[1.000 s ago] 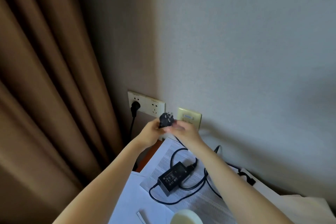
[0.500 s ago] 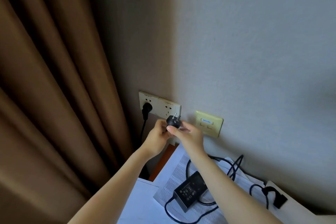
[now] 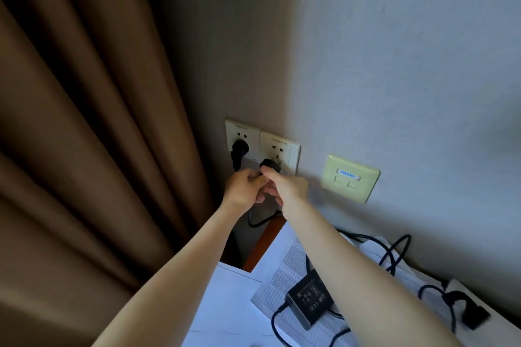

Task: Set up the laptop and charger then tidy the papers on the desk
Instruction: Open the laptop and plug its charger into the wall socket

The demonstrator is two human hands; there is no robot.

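Brown curtain hangs left of grey wall; papers cover desk.

Both hands' grip on the plug sits just before the right-hand socket, its holes open straight ahead. Left of the grip, another plug fills the neighbouring socket, curtain crowding beyond. Bare wall lies above; right, a yellow wall plate.
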